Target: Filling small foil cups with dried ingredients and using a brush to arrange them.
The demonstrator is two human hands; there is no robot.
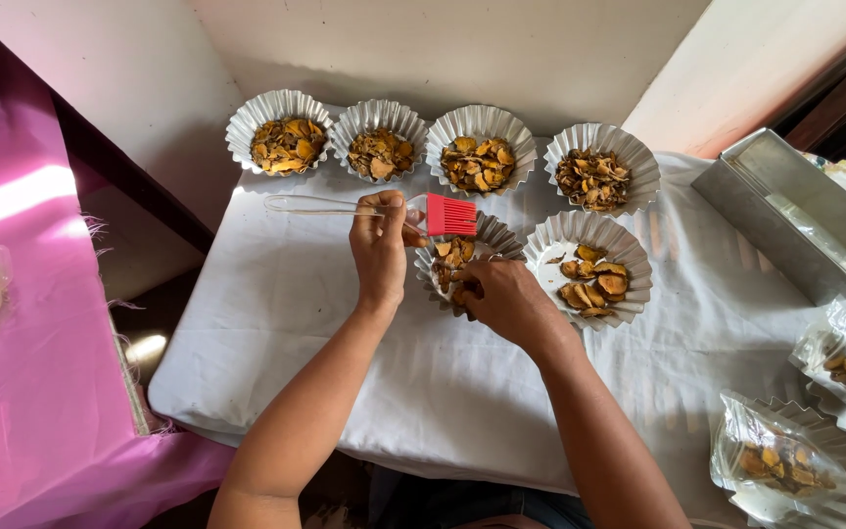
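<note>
The bench (345, 323) is carrying light foil cups crowded rim to rim. The right hand (506, 299) is pinching chips in the near cup (454, 260); it could tip. The left hand (379, 245) is gripping a brush (447, 214) above it, possibly knocking neighbours.

Shiny fluted silver foil cups (593, 244), a clear-handled red silicone brush (450, 215), matt white cloth (296, 313), brushed metal rectangular tin (766, 220).

Daylight was soft and even, sharp around the hands. A glare patch sat far left on the pink cloth (22, 196). Edges bowed slightly.
</note>
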